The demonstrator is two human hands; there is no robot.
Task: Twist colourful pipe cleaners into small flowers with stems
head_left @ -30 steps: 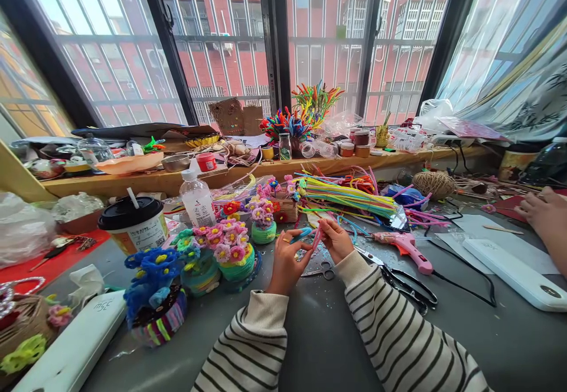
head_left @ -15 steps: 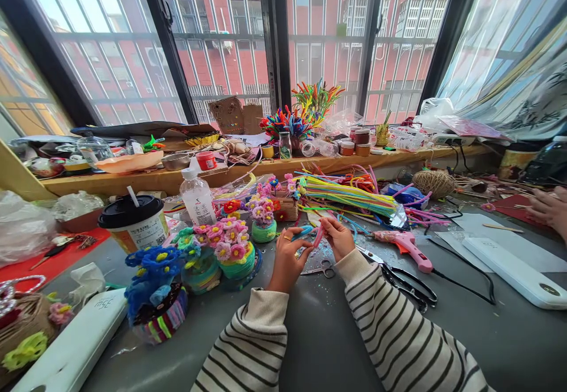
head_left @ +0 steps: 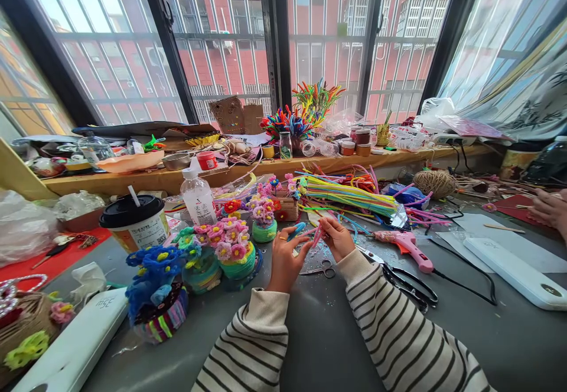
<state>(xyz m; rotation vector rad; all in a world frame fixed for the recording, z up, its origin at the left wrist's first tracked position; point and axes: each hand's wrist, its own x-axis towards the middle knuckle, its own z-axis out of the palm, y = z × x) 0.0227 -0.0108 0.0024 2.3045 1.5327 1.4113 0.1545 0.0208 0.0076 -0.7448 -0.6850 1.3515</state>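
Observation:
A pink pipe cleaner (head_left: 316, 236) is bent between my two hands above the grey table. My left hand (head_left: 284, 257) pinches one side of it, and a blue fuzzy pipe-cleaner piece (head_left: 296, 231) also sits in those fingers. From the other side my right hand (head_left: 338, 238) grips the pink piece with thumb and fingertips. Small scissors (head_left: 326, 268) lie on the table below the hands. Larger black-handled scissors (head_left: 410, 286) rest beside my right sleeve, and a pink glue gun (head_left: 408, 247) lies just beyond them.
Pots of fuzzy flowers (head_left: 234, 256) stand left of my hands, with a lidded cup (head_left: 134, 222) and a bottle (head_left: 198, 197) behind. Bundled pipe cleaners (head_left: 349, 194) lie ahead. White devices (head_left: 516, 271) flank both sides. Another person's hand (head_left: 549, 209) is at the right edge.
The pink pipe cleaner has shifted slightly between my fingers, and the blue piece has tilted a little. The other person's hand at the right has moved slightly.

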